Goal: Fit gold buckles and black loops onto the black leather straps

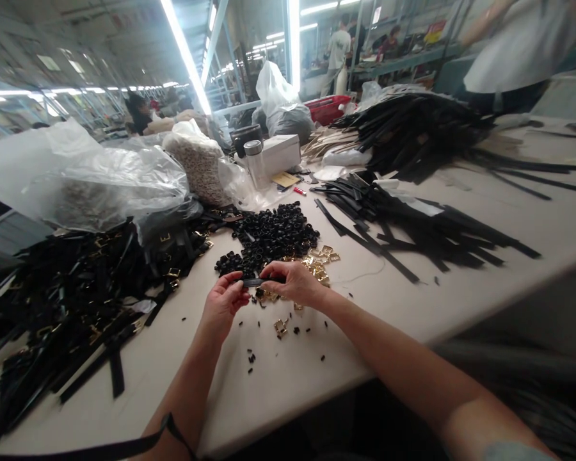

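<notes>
Between both hands a short black strap [252, 282] is stretched level, just above the table. My left hand [226, 296] pinches one end of it between thumb and fingers. The other end is gripped by my right hand [292, 282], whose fingers hide part of the strap. Right behind the hands lies a heap of small black loops [278, 232]. Gold buckles [322, 257] are scattered beside and partly behind my right hand. One more gold buckle [281, 328] lies in front, among several tiny black bits [250, 356].
A large pile of black straps with buckles [77, 282] covers the left side. Loose black strips [403, 218] lie at the right, with a bigger stack [413, 128] behind. Plastic bags [125, 179], a glass jar [255, 166] and a white box [281, 152] stand at the back. A person [518, 51] is at upper right.
</notes>
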{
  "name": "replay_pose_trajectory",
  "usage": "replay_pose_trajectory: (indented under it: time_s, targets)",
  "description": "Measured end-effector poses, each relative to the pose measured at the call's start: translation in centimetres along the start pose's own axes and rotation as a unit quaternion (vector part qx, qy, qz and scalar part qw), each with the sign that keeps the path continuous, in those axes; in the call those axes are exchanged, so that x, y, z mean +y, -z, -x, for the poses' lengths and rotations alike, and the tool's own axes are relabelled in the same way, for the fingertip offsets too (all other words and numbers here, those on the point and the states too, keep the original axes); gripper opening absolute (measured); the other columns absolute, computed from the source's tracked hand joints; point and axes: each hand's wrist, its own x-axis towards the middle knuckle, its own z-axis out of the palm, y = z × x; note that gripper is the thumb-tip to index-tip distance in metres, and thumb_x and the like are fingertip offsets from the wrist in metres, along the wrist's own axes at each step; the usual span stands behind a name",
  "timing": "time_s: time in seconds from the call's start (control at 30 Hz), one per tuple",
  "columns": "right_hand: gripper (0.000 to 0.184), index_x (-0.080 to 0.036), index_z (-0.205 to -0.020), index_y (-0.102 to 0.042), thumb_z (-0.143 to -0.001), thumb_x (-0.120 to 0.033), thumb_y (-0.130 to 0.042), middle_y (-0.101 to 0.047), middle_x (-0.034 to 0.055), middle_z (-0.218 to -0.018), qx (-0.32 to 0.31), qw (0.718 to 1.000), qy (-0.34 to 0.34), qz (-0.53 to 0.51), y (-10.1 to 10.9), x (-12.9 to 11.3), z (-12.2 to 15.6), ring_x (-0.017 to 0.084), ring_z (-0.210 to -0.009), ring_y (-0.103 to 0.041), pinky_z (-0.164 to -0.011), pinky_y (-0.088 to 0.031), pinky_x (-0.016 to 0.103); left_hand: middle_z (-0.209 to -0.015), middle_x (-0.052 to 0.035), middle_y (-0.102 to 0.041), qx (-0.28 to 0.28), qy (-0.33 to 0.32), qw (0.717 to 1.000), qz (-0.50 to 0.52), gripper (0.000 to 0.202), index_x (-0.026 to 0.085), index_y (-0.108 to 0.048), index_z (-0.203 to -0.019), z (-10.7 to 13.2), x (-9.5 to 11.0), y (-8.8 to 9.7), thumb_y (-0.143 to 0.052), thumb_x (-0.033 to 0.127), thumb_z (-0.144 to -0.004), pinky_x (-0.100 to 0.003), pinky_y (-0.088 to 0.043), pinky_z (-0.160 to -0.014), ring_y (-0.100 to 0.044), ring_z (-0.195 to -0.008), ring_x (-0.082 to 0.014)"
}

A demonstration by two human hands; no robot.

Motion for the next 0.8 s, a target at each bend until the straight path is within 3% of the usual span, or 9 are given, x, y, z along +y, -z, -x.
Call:
replay_pose_trajectory:
  time_s: [0.13, 0.23, 0.3, 0.4, 0.53, 0.6, 0.67, 0.73, 0.8]
  targets:
    - [0.014, -0.015, -0.083, -0.069, -0.081, -0.029, -0.067, -0.064, -0.0024, -0.065, -0.066, 0.996, -0.066, -0.006, 0.6, -0.6, 0.2, 0.006, -0.052, -0.051, -0.049, -0.039, 0.017, -0.07, 0.0024, -0.065, 0.012, -0.025, 0.999, 0.032, 0.046, 0.017, -0.06, -0.101, -0.2, 0.0, 0.1, -0.08, 0.028, -0.061, -0.021, -0.049, -0.057, -0.06, -0.053, -0.0077]
    - [0.013, -0.015, -0.081, -0.063, -0.081, -0.027, -0.067, -0.066, -0.0016, -0.067, -0.128, 0.971, -0.122, -0.163, 0.8, -1.0, 0.3, 0.007, -0.051, -0.056, -0.05, -0.045, 0.018, -0.074, 0.0027, -0.067, 0.013, -0.071, 0.996, 0.051, 0.045, 0.019, -0.06, -0.102, -0.1, 0.0, 0.0, -0.08, 0.035, -0.065, -0.023, -0.051, -0.063, -0.062, -0.058, -0.0087]
    - [0.019, -0.015, -0.085, -0.061, -0.08, -0.031, -0.069, -0.07, 0.0008, -0.075, -0.111, 0.94, -0.112, -0.304, 0.7, -1.3, 0.4, 0.009, -0.063, -0.065, -0.063, -0.053, 0.022, -0.081, -0.0004, -0.07, -0.01, -0.097, 0.994, 0.04, 0.042, 0.02, -0.061, -0.102, 0.3, -0.1, -0.3, -0.076, 0.043, -0.07, -0.027, -0.053, -0.071, -0.067, -0.071, -0.0129]
    - [0.028, -0.016, -0.09, -0.059, -0.077, -0.036, -0.074, -0.072, 0.0035, -0.089, -0.042, 0.889, -0.081, -0.449, 0.1, -1.7, 0.3, 0.013, -0.079, -0.069, -0.081, -0.056, 0.029, -0.094, -0.0065, -0.072, -0.094, -0.093, 0.991, -0.032, 0.043, 0.019, -0.063, -0.104, 1.2, -0.7, -1.2, -0.076, 0.043, -0.072, -0.032, -0.053, -0.081, -0.068, -0.089, -0.02]
    - [0.029, -0.019, -0.093, -0.057, -0.076, -0.033, -0.075, -0.072, 0.0033, -0.095, 0.025, 0.858, -0.075, -0.508, -0.9, -1.2, -0.2, 0.015, -0.088, -0.07, -0.09, -0.055, 0.033, -0.084, -0.0078, -0.073, -0.171, -0.024, 0.979, -0.111, 0.041, 0.015, -0.066, -0.097, 2.2, -1.8, -2.5, -0.081, 0.039, -0.067, -0.031, -0.053, -0.074, -0.068, -0.08, -0.0201]
    - [0.026, -0.019, -0.099, -0.056, -0.08, -0.032, -0.069, -0.072, 0.005, -0.101, 0.047, 0.869, -0.079, -0.486, -0.9, -0.5, -0.5, 0.017, -0.093, -0.069, -0.094, -0.053, 0.038, -0.075, -0.0061, -0.072, -0.155, 0.0, 0.982, -0.109, 0.039, 0.015, -0.065, -0.093, 2.3, -2.0, -2.6, -0.079, 0.042, -0.069, -0.03, -0.053, -0.068, -0.067, -0.069, -0.018]
    - [0.028, -0.019, -0.11, -0.053, -0.085, -0.029, -0.062, -0.068, 0.0087, -0.116, 0.117, 0.906, -0.07, -0.401, -0.3, 0.2, -0.8, 0.019, -0.104, -0.066, -0.1, -0.049, 0.043, -0.067, -0.0034, -0.069, -0.126, 0.018, 0.987, -0.094, 0.04, 0.015, -0.063, -0.091, 2.0, -1.9, -2.3, -0.078, 0.044, -0.068, -0.028, -0.052, -0.061, -0.064, -0.058, -0.015]
    - [0.041, -0.019, -0.126, -0.048, -0.086, -0.027, -0.059, -0.055, 0.0121, -0.136, 0.232, 0.943, -0.038, -0.237, 1.1, 0.4, -0.9, 0.022, -0.123, -0.055, -0.108, -0.041, 0.045, -0.061, -0.0005, -0.066, -0.103, 0.028, 0.991, -0.075, 0.04, 0.015, -0.062, -0.089, 1.7, -1.5, -1.8, -0.079, 0.043, -0.066, -0.024, -0.048, -0.053, -0.058, -0.05, -0.0114]
    - [0.057, -0.02, -0.138, -0.041, -0.085, -0.029, -0.062, -0.039, 0.0117, -0.15, 0.299, 0.953, 0.018, -0.042, 2.5, 0.2, -0.8, 0.024, -0.139, -0.037, -0.116, -0.029, 0.047, -0.057, 0.0012, -0.062, -0.104, 0.037, 0.992, -0.061, 0.037, 0.015, -0.062, -0.086, 1.4, -1.2, -1.3, -0.08, 0.04, -0.065, -0.02, -0.042, -0.047, -0.053, -0.046, -0.0088]
